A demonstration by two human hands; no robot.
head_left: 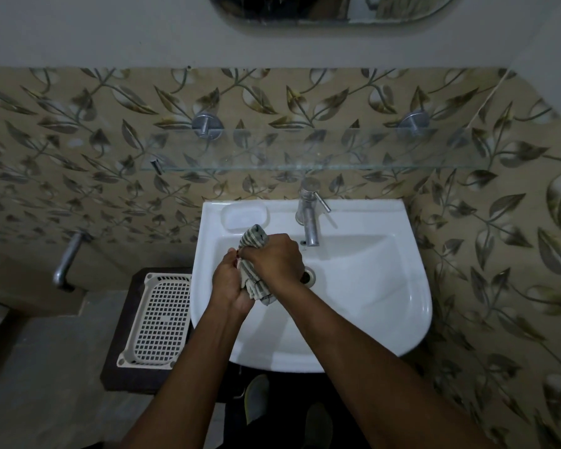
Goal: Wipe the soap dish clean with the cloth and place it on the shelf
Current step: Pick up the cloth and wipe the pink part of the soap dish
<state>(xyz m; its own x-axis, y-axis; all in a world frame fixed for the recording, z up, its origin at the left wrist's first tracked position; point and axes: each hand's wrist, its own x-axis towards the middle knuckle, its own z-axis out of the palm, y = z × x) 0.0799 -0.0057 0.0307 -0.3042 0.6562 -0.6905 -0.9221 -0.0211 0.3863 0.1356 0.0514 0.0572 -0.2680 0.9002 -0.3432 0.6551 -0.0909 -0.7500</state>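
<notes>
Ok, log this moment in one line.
left hand: grips cloth | right hand: grips cloth | over sink | soap dish: not visible | shelf: no dish

The cloth (255, 236) is hanging over the washbasin (405, 319), before the tap (310, 218). A mesh tray (162, 319) is lying left of the washbasin.

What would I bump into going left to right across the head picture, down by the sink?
Curved metal wall pipe, white plastic grid tray, left hand, right hand (both grip a grey striped cloth), steel sink tap.
</notes>
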